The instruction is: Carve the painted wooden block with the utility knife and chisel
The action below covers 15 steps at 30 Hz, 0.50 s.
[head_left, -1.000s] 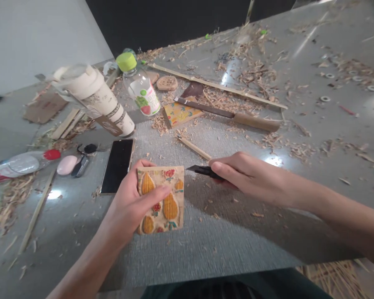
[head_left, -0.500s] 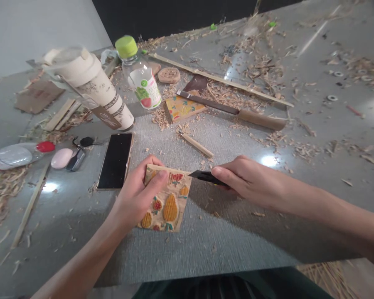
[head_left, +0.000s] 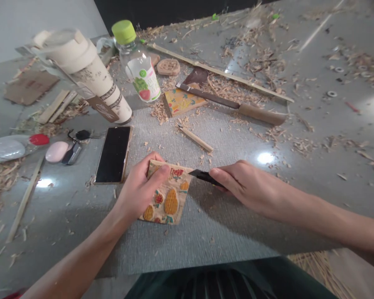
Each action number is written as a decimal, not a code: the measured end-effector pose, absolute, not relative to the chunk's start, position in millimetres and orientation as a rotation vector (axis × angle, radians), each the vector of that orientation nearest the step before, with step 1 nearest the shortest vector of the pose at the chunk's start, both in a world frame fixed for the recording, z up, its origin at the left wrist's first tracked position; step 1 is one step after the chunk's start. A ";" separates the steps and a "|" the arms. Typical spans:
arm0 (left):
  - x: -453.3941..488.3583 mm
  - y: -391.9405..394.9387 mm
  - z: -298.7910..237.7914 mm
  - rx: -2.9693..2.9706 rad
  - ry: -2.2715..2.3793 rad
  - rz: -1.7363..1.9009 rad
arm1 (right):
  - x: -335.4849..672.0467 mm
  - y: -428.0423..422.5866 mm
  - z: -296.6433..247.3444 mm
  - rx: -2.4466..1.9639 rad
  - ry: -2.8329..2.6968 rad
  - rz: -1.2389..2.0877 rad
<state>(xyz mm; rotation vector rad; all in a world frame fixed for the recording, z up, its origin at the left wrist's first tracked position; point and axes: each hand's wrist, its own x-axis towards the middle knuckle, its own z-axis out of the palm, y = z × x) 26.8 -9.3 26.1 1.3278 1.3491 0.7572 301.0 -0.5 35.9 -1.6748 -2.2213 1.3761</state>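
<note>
My left hand [head_left: 139, 192] grips a small square wooden tile [head_left: 168, 200] painted with orange pear shapes and red flowers, thumb pressed on its top face. The tile rests tilted on the grey mat [head_left: 205, 232]. My right hand [head_left: 246, 187] is closed on a black-bladed knife [head_left: 204, 176]. The blade tip meets the tile's upper right corner.
Behind lie a black phone [head_left: 112, 153], a cream tumbler [head_left: 87, 74] on its side, a green-capped bottle [head_left: 137, 66], a second painted tile [head_left: 182, 101], a long knife with wooden handle [head_left: 237, 107], a short stick [head_left: 195, 139], bamboo strips and many shavings. The table edge runs near my body.
My left hand turned the tile and laid it down on the mat. The knife blade came up against the tile's right corner. The view shifted slightly downward.
</note>
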 end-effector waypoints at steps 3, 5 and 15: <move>26.9 -11.2 24.4 1.392 1.376 0.786 | 298.3 -0.8 37.4 -1.684 -2.243 1.341; 26.6 -12.8 23.8 1.410 1.389 0.791 | 297.7 0.7 36.9 -1.668 -2.267 1.330; 26.7 -14.1 21.4 1.401 1.376 0.780 | 293.6 8.1 43.4 -1.620 -2.417 1.221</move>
